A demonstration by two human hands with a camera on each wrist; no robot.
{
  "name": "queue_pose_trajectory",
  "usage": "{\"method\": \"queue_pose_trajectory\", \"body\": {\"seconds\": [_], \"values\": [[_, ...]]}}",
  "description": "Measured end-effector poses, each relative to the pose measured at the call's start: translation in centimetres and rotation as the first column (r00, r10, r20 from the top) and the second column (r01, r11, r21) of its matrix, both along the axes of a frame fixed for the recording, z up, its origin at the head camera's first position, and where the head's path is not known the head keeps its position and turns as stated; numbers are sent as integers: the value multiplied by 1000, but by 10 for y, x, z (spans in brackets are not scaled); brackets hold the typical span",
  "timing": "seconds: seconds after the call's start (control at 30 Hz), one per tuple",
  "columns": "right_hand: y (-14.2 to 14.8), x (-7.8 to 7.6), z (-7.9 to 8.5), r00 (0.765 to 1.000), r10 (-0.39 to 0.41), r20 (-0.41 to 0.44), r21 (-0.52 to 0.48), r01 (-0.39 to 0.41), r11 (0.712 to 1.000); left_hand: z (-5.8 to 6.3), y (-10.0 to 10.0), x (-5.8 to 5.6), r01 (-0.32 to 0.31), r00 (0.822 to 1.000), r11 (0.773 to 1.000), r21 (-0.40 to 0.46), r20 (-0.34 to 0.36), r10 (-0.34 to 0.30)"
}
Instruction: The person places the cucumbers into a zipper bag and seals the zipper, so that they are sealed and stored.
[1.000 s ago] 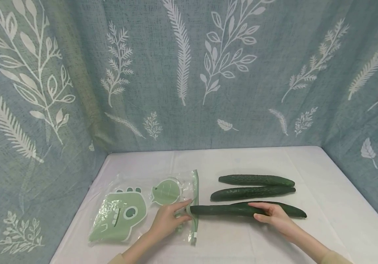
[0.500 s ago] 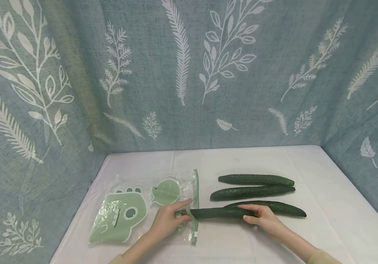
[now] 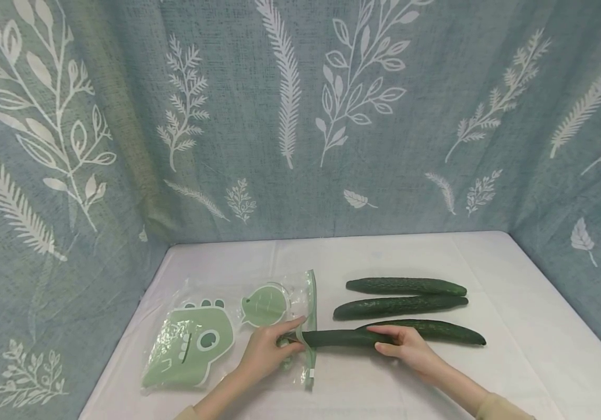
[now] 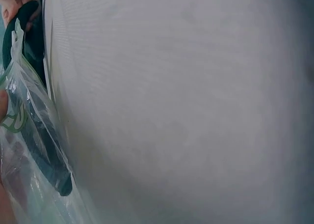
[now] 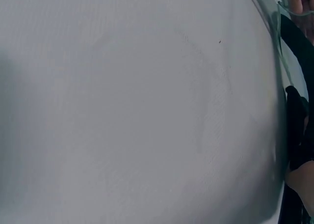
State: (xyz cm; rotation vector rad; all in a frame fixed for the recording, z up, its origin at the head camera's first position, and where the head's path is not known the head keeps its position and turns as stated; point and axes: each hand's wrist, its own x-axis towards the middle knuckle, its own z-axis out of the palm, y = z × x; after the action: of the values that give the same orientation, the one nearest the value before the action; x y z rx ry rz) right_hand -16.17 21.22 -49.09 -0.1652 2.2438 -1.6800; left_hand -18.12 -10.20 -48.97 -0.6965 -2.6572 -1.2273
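Observation:
A long dark green cucumber (image 3: 334, 338) lies partly inside a clear zip bag (image 3: 312, 291) with a green dinosaur print. My right hand (image 3: 407, 349) grips its outer end between thumb and fingers. At the bag's mouth, my left hand (image 3: 271, 348) holds the plastic, thumb and fingers spread around the cucumber where it passes in. Through the plastic in the left wrist view, the cucumber's inner end (image 4: 63, 184) shows well inside the bag. Just behind the right hand lies another cucumber (image 3: 444, 331), partly hidden by it.
Two more cucumbers, a rear one (image 3: 407, 286) and one just in front of it (image 3: 400, 307), lie side by side to the right of the bag. All rest on a white-covered table (image 3: 520, 303), with a blue-green leaf-print curtain (image 3: 310, 198) around its back and sides.
My right hand has moved left, pushing the gripped cucumber farther into the bag. The cucumber behind it now shows separately. My left hand has stayed at the bag's mouth.

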Motion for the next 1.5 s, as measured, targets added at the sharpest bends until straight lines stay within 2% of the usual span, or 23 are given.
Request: {"method": "queue_pose_trajectory", "body": {"seconds": [0.3, 0.53, 0.77, 1.1, 1.5], "values": [[-18, -1, 2, 1000, 25, 11, -54, -24, 998, 2, 0, 0, 4, 1000, 1000, -4, 24, -4], [-32, -4, 6, 999, 21, -29, -30, -22, 999, 2, -1, -2, 20, 1000, 1000, 8, -19, -20], [-46, -8, 7, 997, 0, -78, -17, -1, 1000, 3, -1, -2, 18, 1000, 1000, 4, -21, -18], [-67, -11, 3, 997, -1, -76, -88, -6, 996, 3, -2, -3, 18, 997, 1000, 12, -73, -17], [-95, -12, -2, 994, -15, -111, -81, 6, 997, 6, -1, -3, -10, 994, 1000, 4, -106, 11]]}}
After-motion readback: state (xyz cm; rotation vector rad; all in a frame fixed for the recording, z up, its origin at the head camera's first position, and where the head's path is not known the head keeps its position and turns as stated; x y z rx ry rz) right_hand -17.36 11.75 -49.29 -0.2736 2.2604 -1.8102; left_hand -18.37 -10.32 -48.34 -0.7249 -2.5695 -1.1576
